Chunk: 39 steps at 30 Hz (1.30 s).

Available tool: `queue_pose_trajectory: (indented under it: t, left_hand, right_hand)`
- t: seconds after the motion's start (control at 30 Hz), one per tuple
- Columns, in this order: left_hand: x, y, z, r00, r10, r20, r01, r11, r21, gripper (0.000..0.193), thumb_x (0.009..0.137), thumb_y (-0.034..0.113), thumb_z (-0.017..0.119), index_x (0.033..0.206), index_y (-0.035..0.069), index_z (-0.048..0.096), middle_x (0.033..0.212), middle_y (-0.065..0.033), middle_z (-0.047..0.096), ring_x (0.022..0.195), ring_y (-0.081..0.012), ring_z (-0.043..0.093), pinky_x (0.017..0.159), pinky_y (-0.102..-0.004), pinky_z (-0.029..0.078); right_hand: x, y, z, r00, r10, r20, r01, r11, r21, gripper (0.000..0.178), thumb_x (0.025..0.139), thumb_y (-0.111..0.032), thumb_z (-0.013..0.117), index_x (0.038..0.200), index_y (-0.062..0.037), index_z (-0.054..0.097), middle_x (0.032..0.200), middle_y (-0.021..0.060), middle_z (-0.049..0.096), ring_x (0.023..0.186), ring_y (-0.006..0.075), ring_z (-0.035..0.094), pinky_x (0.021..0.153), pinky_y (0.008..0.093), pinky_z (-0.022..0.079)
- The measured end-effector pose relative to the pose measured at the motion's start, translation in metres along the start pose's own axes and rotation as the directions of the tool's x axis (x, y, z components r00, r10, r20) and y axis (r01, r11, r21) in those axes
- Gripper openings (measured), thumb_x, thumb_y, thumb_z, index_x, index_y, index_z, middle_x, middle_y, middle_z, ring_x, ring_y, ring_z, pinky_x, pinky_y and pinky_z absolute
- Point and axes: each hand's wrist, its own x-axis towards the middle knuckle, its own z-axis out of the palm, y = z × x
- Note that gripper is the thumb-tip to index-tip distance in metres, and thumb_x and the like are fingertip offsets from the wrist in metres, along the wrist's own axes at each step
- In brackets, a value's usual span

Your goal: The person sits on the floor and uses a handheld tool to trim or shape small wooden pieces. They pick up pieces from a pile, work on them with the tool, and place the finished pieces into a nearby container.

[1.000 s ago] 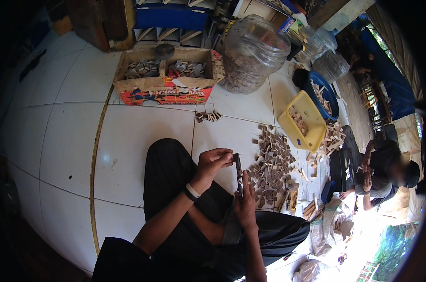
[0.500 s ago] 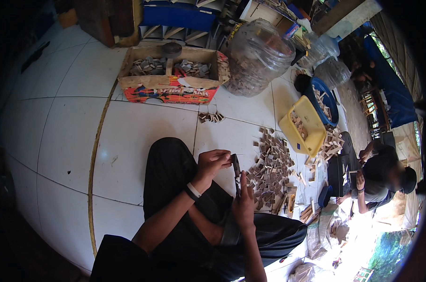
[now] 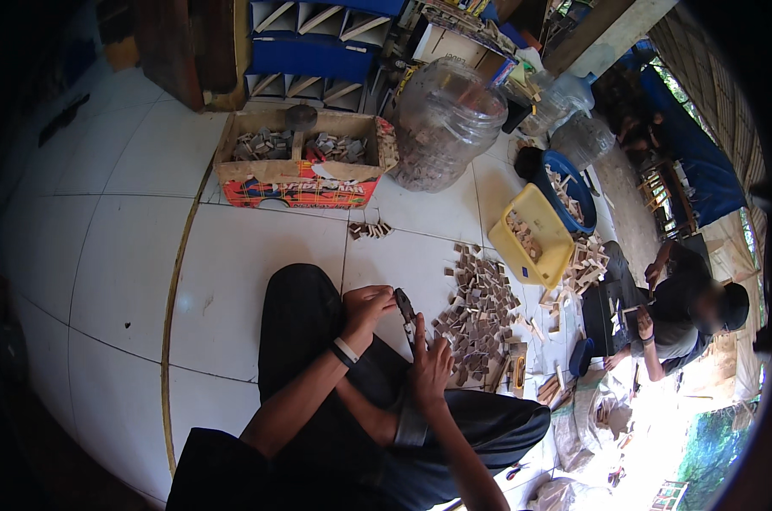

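Note:
Above my crossed legs, my left hand (image 3: 369, 308) is closed in a pinch at the jaw end of dark pliers (image 3: 404, 304). What its fingertips hold is too small to make out. My right hand (image 3: 432, 366) has the pliers by the handles, its index finger laid along them and the other fingers loosened. The jaws point up and away from me. Just right of the pliers, a loose heap of small brown-and-pale wooden pieces (image 3: 480, 319) covers the tiles. A smaller row of such pieces (image 3: 370, 230) lies farther off.
A divided cardboard box (image 3: 296, 194) of small pieces stands ahead, beside a big clear plastic bag (image 3: 446, 128). To the right are a yellow bin (image 3: 509, 260) and a blue tub (image 3: 588, 223) with wooden pieces. Another person (image 3: 684, 298) sits at far right, hands busy.
My right hand's fingers have loosened and spread along the pliers' handles. Both hands sit slightly lower and left in view; the whole scene has shifted a little as the head moved.

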Motion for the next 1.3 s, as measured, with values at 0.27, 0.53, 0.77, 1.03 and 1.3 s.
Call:
queue_pose_trajectory:
  t: [0.27,0.53,0.77,1.03,1.3]
  left_hand:
    - [-0.002,0.000,-0.001,1.000,0.005,0.012,-0.004,1.000,-0.006,0.022,0.095,0.010,0.074,0.107,-0.008,0.070,0.102,-0.0140,0.073,0.094,-0.0262,0.075,0.089,-0.0414,0.063]
    - [-0.001,-0.002,0.000,1.000,0.002,-0.006,-0.002,1.000,0.001,0.024,0.097,0.011,0.073,0.109,-0.009,0.069,0.103,-0.0149,0.073,0.094,-0.0268,0.075,0.089,-0.0411,0.063]
    - [0.013,-0.008,0.002,0.987,-0.083,-0.139,0.090,0.995,0.046,0.024,0.097,0.010,0.071,0.111,-0.010,0.068,0.103,-0.0166,0.073,0.095,-0.0294,0.075,0.089,-0.0414,0.063]
    - [0.016,-0.009,0.001,0.970,-0.108,-0.216,0.129,0.988,0.088,0.021,0.095,0.009,0.071,0.106,-0.009,0.067,0.098,-0.0155,0.073,0.091,-0.0288,0.076,0.084,-0.0421,0.065]
    - [0.014,-0.009,0.002,0.987,-0.103,-0.127,0.116,0.988,0.102,0.019,0.094,0.009,0.073,0.103,-0.007,0.067,0.092,-0.0141,0.072,0.085,-0.0256,0.075,0.078,-0.0398,0.066]
  right_hand:
    - [-0.004,-0.011,-0.010,0.999,0.048,0.007,-0.049,0.996,0.071,0.096,0.081,0.006,0.057,0.166,-0.0291,0.030,0.109,0.0200,0.051,0.096,0.0399,0.057,0.086,0.0506,0.046]
    - [-0.003,-0.010,-0.015,0.999,0.051,0.012,-0.052,0.997,0.063,0.099,0.078,0.004,0.059,0.167,-0.0281,0.028,0.115,0.0207,0.050,0.103,0.0395,0.054,0.087,0.0484,0.043]
    - [0.009,-0.009,-0.018,0.997,0.061,-0.044,-0.064,0.995,-0.074,0.089,0.085,-0.001,0.061,0.166,-0.0253,0.031,0.132,0.0202,0.051,0.109,0.0358,0.054,0.092,0.0499,0.043]
    - [0.028,0.013,-0.043,0.990,0.057,-0.128,-0.069,0.994,-0.084,0.087,0.086,0.004,0.058,0.165,-0.0225,0.034,0.124,0.0118,0.054,0.107,0.0318,0.054,0.092,0.0482,0.041]
    - [0.019,0.044,-0.040,0.995,0.075,-0.065,-0.063,0.983,0.170,0.095,0.081,0.007,0.062,0.166,-0.0186,0.030,0.124,0.0173,0.055,0.111,0.0376,0.055,0.104,0.0494,0.041]
